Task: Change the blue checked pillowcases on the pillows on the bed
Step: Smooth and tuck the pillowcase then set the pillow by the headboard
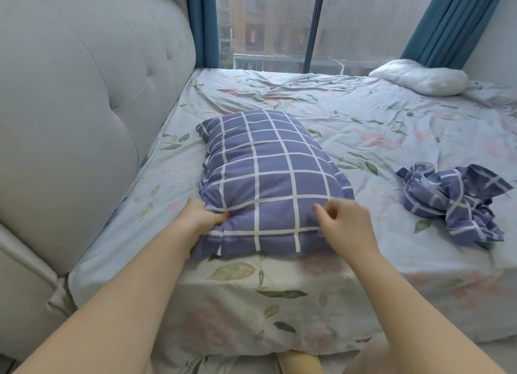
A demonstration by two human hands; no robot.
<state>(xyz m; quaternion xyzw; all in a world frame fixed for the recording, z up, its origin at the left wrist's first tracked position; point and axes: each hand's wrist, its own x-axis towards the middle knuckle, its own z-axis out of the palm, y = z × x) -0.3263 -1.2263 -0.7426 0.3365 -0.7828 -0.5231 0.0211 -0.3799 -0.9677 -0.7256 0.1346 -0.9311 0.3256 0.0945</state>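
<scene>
nothing legible anywhere: no text, label, brand or number. only a white grid on the checked pillowcase (268, 177) at 6 o'clock, only leaves and flowers on the sheet (363, 116) (building front (268, 18) at 12 o'clock too blurred for any sign).

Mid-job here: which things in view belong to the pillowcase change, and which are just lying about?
Job: checked pillow, its near corner gripped by the left hand, right hand at its near edge, grip unclear; crumpled checked pillowcase; bare white pillow.
Lying about: floral sheet; grey headboard; blue curtains.
</scene>
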